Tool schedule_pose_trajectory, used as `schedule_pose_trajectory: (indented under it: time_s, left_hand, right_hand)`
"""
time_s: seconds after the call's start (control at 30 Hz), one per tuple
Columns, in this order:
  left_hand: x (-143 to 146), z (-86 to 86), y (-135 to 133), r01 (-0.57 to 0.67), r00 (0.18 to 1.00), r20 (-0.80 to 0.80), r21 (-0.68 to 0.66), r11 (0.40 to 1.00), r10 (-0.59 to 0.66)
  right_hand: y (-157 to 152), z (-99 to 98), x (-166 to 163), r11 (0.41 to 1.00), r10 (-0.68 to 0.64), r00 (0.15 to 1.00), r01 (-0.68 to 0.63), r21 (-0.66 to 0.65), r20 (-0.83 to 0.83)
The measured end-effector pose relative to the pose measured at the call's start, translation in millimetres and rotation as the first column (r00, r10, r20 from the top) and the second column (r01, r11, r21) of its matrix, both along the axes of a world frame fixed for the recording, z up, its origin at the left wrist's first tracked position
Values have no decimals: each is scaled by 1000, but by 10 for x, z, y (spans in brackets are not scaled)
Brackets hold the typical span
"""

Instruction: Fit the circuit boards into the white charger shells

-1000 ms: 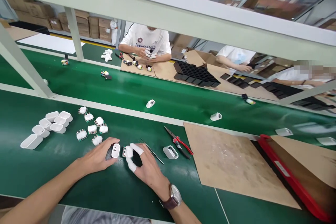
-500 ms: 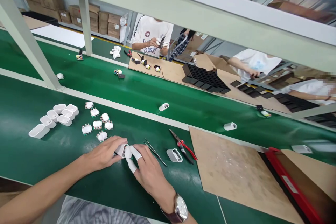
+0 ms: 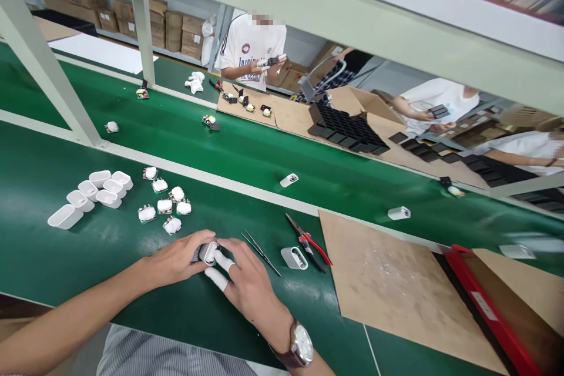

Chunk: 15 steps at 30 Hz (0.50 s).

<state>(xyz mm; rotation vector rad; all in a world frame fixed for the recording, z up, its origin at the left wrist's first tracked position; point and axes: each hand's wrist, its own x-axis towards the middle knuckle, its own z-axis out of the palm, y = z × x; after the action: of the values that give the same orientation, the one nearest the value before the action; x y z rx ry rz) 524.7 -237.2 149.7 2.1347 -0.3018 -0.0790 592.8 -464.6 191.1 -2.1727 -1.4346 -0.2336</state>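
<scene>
My left hand [image 3: 176, 258] is closed around a white plastic housing [image 3: 205, 253], its open end facing right. A small circuit board with a white top [image 3: 214, 250] sits mostly inside that opening. My right hand [image 3: 253, 285], with white finger cots on two fingers, has its fingertips at the mouth, against the board. To the left stand several empty white housings [image 3: 80, 201]. Several circuit boards with white tops [image 3: 164, 206] lie between them and my left hand. Right of my hands are tweezers [image 3: 261, 252], a filled white housing [image 3: 294, 258] and red-and-black pliers [image 3: 307, 242].
A stained brown board [image 3: 388, 270] lies at right beside a red-edged frame [image 3: 489, 305]. Beyond a pale rail, a green conveyor [image 3: 247, 153] carries housings and boards. A metal post [image 3: 73, 64] rises at left. Co-workers [image 3: 253, 47] handle black parts across the belt.
The board has gone deeper into the housing, and my right fingers have followed it to the opening. Parts on the conveyor have shifted right. A co-worker at right now holds black pieces.
</scene>
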Motion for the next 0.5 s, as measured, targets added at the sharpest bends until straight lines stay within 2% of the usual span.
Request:
schedule_pose_trajectory:
  time_s: [0.17, 0.33, 0.4, 0.5]
  left_hand:
    - [40, 7, 1, -6, 994, -107, -97, 995, -4]
    - [33, 72, -3, -1, 989, -150, -34, 999, -4]
    - [15, 86, -17, 1, 996, -85, 17, 1000, 1]
    - [12, 82, -36, 4, 984, 176, 137, 991, -28]
  right_hand:
    - [46, -97, -4, 1000, -30, 996, 30, 5, -79]
    - [75, -85, 1, 1000, -10, 997, 8, -15, -79]
    - [52, -106, 13, 1000, 9, 993, -11, -12, -115]
    - [-30, -184, 47, 994, -31, 970, 56, 97, -243]
